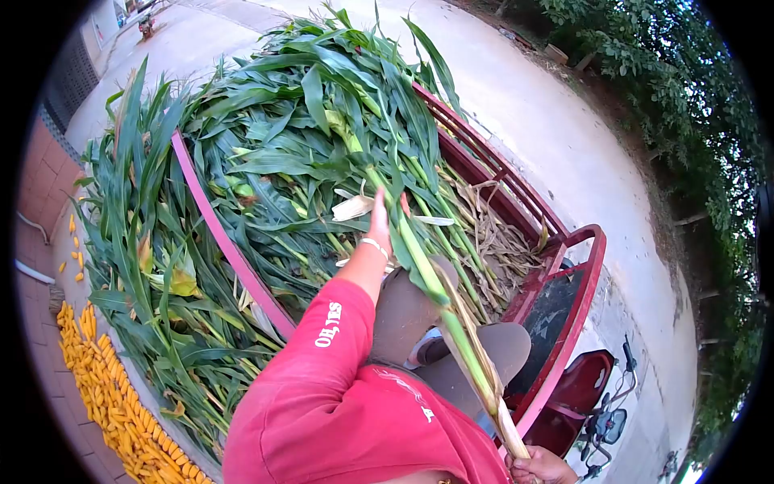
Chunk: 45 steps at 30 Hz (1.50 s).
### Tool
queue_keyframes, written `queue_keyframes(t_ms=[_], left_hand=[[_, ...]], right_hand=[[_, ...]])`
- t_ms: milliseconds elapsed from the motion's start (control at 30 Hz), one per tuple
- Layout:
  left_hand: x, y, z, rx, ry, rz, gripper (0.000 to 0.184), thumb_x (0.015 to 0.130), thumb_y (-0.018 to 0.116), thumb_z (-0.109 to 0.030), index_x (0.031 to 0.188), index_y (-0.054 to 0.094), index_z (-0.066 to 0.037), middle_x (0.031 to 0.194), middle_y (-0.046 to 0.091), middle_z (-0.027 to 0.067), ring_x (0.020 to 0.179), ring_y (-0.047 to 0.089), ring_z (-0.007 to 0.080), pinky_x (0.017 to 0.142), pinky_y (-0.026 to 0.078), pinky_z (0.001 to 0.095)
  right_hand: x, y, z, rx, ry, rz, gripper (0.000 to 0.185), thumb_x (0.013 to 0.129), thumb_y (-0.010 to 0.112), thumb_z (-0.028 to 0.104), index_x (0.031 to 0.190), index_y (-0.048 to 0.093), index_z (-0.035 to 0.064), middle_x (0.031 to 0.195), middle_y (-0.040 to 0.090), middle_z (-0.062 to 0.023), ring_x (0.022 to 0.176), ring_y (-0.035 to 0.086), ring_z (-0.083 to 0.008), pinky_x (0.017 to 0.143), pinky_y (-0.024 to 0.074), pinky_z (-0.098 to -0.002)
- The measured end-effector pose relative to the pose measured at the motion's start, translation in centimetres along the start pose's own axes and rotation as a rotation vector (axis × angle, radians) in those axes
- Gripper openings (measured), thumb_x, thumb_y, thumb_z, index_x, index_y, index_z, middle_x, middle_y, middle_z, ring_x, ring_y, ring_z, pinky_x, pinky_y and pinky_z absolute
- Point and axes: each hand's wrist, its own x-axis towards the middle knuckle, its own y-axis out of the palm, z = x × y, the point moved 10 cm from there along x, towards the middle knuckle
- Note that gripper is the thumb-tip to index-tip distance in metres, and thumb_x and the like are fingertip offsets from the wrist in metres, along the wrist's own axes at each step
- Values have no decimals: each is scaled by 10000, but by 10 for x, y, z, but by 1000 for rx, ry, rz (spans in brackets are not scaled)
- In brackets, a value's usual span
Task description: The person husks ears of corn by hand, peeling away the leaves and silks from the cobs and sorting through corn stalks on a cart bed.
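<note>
A long green corn stalk point(422, 260) slants across my body, its leafy top lying over the heap and its dry, brownish base near my hip. My left hand point(382, 219) is closed around the upper part of the stalk, with fingertips showing on its far side. Lower down, at the bottom edge of the view, my right hand point(538, 466) grips the stalk's base. Beneath the stalk spreads a pile of cut corn stalks point(274, 161) with leaves on. Close to my left hand lies a pale husk point(351, 208).
The pile sits in a red-railed cart bed point(492, 165), with a pink bar point(222, 230) along the left. Handlebars point(621, 403) stand at lower right. More stalks point(153, 315) lean outside the left bar. Yellow corn cobs point(121, 403) cover the ground at lower left. Trees line the right.
</note>
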Motion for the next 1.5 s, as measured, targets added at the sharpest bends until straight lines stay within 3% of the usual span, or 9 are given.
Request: queue_keyframes(t_ms=[100, 233, 300, 433, 700, 867, 1100, 1267, 1500], left_hand=[[-17, -23, 31, 238, -22, -109, 331, 938, 501, -367, 936, 499, -36, 676, 565, 56, 507, 528, 149, 461, 464, 293], [-120, 24, 58, 565, 139, -302, 249, 949, 495, -250, 1011, 477, -10, 761, 580, 92, 593, 556, 172, 551, 506, 320], [-140, 35, 89, 712, 232, -238, 323, 944, 505, -249, 1139, 441, 1, 949, 601, 121, 813, 586, 190, 743, 509, 346], [-209, 45, 181, 843, -54, 81, 356, 930, 540, -299, 1180, 472, -54, 1088, 574, 52, 991, 515, 142, 856, 438, 324], [-265, 42, 263, 913, -591, 282, 240, 943, 500, -316, 1095, 561, -140, 974, 572, -35, 833, 479, 72, 730, 414, 259], [-276, 71, 230, 955, -183, 324, 193, 938, 485, -248, 1022, 583, -105, 1036, 591, 21, 929, 535, 123, 805, 442, 305], [-240, 5, 332, 404, -528, 613, 229, 895, 550, -204, 1087, 581, -82, 1057, 603, 38, 983, 536, 142, 835, 436, 336], [-286, 40, 225, 1732, -465, 1304, 395, 782, 685, -214, 1109, 590, -11, 1048, 641, 120, 956, 605, 206, 834, 473, 328], [-174, 177, -67, 1464, 413, 468, 280, 932, 513, -240, 1108, 583, -33, 1100, 590, 64, 1005, 563, 152, 910, 433, 299]], right_hand=[[-2, -77, -57, -47, 53, -156, 458, 787, 724, 253, 1137, 523, 36, 794, 570, -4, 720, 560, -119, 621, 496, -276], [-45, -88, 36, -1497, 243, -610, 516, 711, 749, 323, 1078, 598, -6, 962, 658, -159, 931, 602, -308, 854, 467, -384], [-52, -33, 92, -1738, 36, -660, 323, 760, 709, 156, 998, 564, -8, 786, 629, -107, 679, 623, -211, 614, 486, -317], [-46, 29, 188, -1111, -678, -777, 487, 750, 695, 215, 1149, 541, -17, 1017, 638, -183, 936, 621, -341, 808, 488, -387], [78, 75, 257, -1514, -685, -739, 645, 789, 678, 329, 1267, 438, -31, 1148, 564, -251, 1065, 561, -353, 909, 442, -398], [167, 78, 267, -1607, -660, -917, 762, 732, 729, 334, 1293, 374, -40, 1040, 596, -258, 995, 582, -372, 839, 476, -415], [212, 29, 258, -1277, -794, -952, 604, 727, 739, 300, 1179, 481, -4, 875, 639, -240, 828, 623, -396, 736, 504, -442], [175, 2, 223, -1104, -846, -924, 438, 736, 730, 271, 1039, 578, -6, 892, 628, -248, 848, 611, -408, 725, 489, -440], [79, -24, 100, -994, -629, -817, 395, 700, 760, 185, 995, 597, -21, 850, 645, -192, 781, 656, -286, 695, 499, -353]])
